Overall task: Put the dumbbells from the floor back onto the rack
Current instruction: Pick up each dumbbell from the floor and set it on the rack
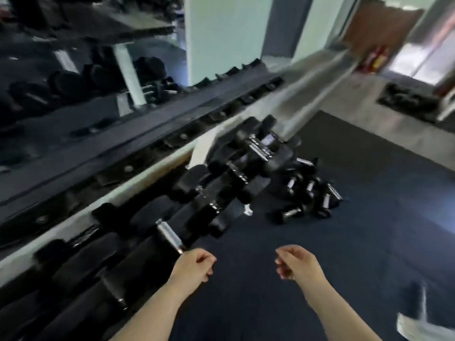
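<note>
Several small black dumbbells (309, 195) with chrome handles lie in a loose cluster on the dark floor mat ahead. The rack (138, 166) runs along the left, its lower tier holding several black hex dumbbells (216, 178). My left hand (194, 267) hangs low beside the rack's front, fingers loosely curled, holding nothing. My right hand (295, 263) is level with it to the right, also loosely curled and empty. Both hands are well short of the floor dumbbells. The frame is motion-blurred.
A mirror wall (73, 57) behind the rack reflects more weights. A metal rail (317, 87) slants up to the right. My white shoe (418, 326) shows at bottom right. Dark mat (357, 242) spreads between me and the cluster.
</note>
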The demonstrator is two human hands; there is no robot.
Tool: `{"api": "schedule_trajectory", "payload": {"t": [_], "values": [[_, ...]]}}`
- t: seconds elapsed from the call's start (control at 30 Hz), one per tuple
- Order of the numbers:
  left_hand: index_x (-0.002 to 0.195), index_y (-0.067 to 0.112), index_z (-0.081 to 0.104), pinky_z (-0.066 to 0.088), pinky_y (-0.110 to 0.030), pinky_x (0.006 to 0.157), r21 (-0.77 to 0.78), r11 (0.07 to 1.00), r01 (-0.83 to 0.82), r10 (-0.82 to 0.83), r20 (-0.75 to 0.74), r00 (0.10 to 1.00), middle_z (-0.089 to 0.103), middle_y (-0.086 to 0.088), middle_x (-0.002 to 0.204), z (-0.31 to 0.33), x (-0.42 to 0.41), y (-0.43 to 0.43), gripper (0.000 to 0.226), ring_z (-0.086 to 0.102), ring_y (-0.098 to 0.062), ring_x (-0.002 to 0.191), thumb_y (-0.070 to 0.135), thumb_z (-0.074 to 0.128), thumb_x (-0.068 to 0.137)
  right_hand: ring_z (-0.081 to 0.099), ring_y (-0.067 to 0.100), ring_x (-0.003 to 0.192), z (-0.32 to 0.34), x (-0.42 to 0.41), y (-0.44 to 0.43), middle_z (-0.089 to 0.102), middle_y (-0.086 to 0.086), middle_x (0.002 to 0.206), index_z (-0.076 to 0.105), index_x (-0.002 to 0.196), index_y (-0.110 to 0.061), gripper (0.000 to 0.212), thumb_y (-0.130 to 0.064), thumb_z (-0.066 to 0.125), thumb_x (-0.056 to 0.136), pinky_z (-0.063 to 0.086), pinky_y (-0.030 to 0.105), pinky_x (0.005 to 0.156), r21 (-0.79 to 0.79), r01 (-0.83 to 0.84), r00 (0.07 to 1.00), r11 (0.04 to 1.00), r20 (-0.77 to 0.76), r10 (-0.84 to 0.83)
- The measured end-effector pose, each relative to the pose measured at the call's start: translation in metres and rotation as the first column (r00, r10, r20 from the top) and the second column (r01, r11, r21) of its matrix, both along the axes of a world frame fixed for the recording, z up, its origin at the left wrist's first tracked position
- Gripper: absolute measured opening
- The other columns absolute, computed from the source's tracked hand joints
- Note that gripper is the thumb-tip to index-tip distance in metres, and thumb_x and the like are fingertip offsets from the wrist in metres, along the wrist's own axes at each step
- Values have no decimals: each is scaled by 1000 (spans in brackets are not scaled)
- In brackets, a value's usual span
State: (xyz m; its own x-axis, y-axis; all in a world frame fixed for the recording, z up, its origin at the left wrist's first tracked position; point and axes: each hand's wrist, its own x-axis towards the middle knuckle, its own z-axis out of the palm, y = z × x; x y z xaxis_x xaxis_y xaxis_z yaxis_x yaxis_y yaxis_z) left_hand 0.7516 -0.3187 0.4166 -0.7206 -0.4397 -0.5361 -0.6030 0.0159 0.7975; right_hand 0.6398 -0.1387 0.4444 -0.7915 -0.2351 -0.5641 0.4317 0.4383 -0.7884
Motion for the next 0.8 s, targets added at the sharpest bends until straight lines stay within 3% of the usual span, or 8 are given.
{"api": "schedule_trajectory", "payload": {"t": [0.2, 0.43, 0.53, 0.63, 0.7, 0.8], "values": [[70, 17, 58, 35, -7, 39, 72, 981, 182, -191, 135, 972, 56, 0, 60, -44, -135, 86, 24, 48, -9, 47, 8, 46, 89, 52, 19, 56, -33, -103, 112, 58, 6, 68, 59, 73, -13, 21, -3, 48, 89, 46, 25, 53, 29, 252, 968, 967, 10, -253], [69, 18, 57, 38, -16, 48, 110, 969, 219, -241, 265, 933, 58, 2, 62, -105, -307, 122, 24, 51, -9, 51, 9, 45, 88, 52, 17, 57, -93, -261, 152, 59, 3, 65, 60, 78, -12, 20, 2, 47, 86, 46, 25, 55, 72, 239, 966, 968, 87, -244], [69, 21, 56, 44, -23, 60, 63, 957, 282, -286, 347, 893, 58, 3, 62, -146, -403, 123, 23, 52, -11, 55, 12, 46, 88, 52, 16, 55, -140, -344, 161, 59, 4, 65, 58, 80, -12, 18, 2, 49, 86, 45, 23, 52, 100, 264, 949, 959, 151, -277], [92, 17, 61, 49, -31, 83, -1, 944, 329, -298, 424, 855, 60, 3, 70, -194, -487, 125, 16, 59, -17, 68, 14, 46, 87, 54, 16, 60, -196, -415, 172, 60, 4, 71, 56, 78, -17, 21, 0, 47, 88, 47, 22, 53, 134, 261, 925, 956, 247, -288], [113, 20, 53, 47, -33, 88, -57, 926, 374, -314, 434, 845, 61, 1, 83, -236, -537, 128, 26, 63, -23, 89, 18, 47, 87, 54, 16, 63, -241, -461, 175, 60, 4, 75, 56, 82, -17, 18, -2, 48, 88, 48, 23, 56, 106, 261, 921, 960, 269, -280], [114, 19, 46, 47, -36, 91, -111, 901, 420, -342, 417, 842, 62, 0, 87, -326, -603, 139, 27, 61, -27, 99, 17, 49, 87, 55, 15, 65, -336, -522, 171, 59, 4, 78, 54, 97, -13, 12, -5, 50, 89, 48, 23, 58, 66, 253, 914, 965, 312, -261]]}}
